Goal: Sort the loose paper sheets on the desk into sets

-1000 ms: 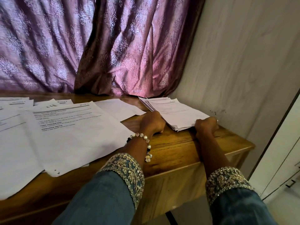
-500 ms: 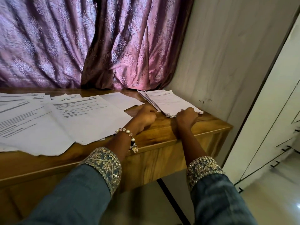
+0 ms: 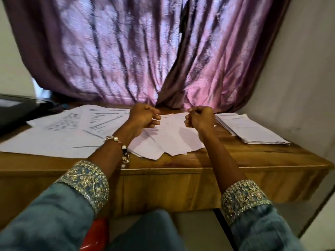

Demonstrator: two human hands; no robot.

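Whole shot was motion-blurred, so the print on the loose sheets (image 3: pixel 101 122) couldn't be read. A dark thing (image 3: pixel 16 111) at far left got cut off by the edge. The left hand (image 3: pixel 143 115) and right hand (image 3: pixel 200 116) covered parts of the middle papers (image 3: pixel 174 138).

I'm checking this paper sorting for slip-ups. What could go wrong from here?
1. The loose sheets overlap in a fan with corners near the desk front edge; a nudge could push some off.
2. The stack sits close beside them, so sorted and unsorted pages could mix.
3. Both the left hand and right hand look curled above the sheets, seemingly holding nothing; a hasty grab may crumple pages.
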